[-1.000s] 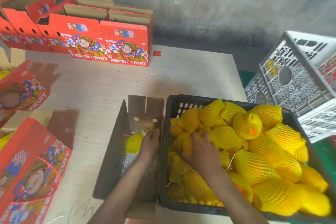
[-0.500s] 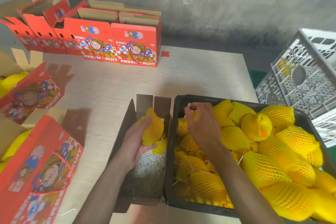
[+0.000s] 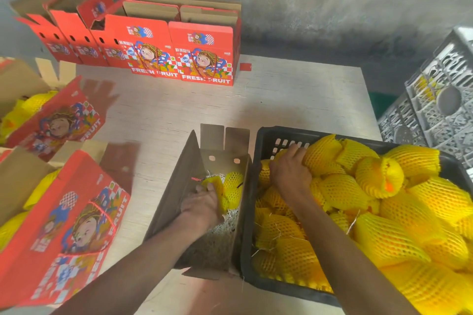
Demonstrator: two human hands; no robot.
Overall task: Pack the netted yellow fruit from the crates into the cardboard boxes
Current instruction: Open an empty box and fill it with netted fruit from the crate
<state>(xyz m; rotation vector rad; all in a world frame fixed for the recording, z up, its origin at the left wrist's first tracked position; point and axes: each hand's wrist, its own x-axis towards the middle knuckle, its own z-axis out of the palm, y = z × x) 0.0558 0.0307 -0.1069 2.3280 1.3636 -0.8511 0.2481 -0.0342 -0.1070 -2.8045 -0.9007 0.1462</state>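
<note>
Left hand: half a second ago the left hand (image 3: 202, 206) held a netted fruit above the open box (image 3: 176, 202); now it is down inside the box, fingers curled round that netted fruit (image 3: 217, 186), beside a second fruit (image 3: 234, 184) on the white shredded padding (image 3: 225, 227).
Right hand: the right hand (image 3: 290, 174) was over the crate's near-left pile; now it sits further up, fingers wrapped round a netted fruit at the rim (image 3: 320, 155).
Black crate: the black crate (image 3: 271, 281), lower right of the frame, is heaped with yellow fruit (image 3: 409, 212) and touches the open box.
Around: 2 part-filled red boxes (image 3: 64, 225) at the left edge; a row of empty red boxes (image 3: 204, 51) at the upper left, against the wall; grey crates (image 3: 435, 115) at the right edge.
Tabletop: pale tabletop (image 3: 294, 100) carries the boxes.
In the way: the left forearm hides part of the box floor.
</note>
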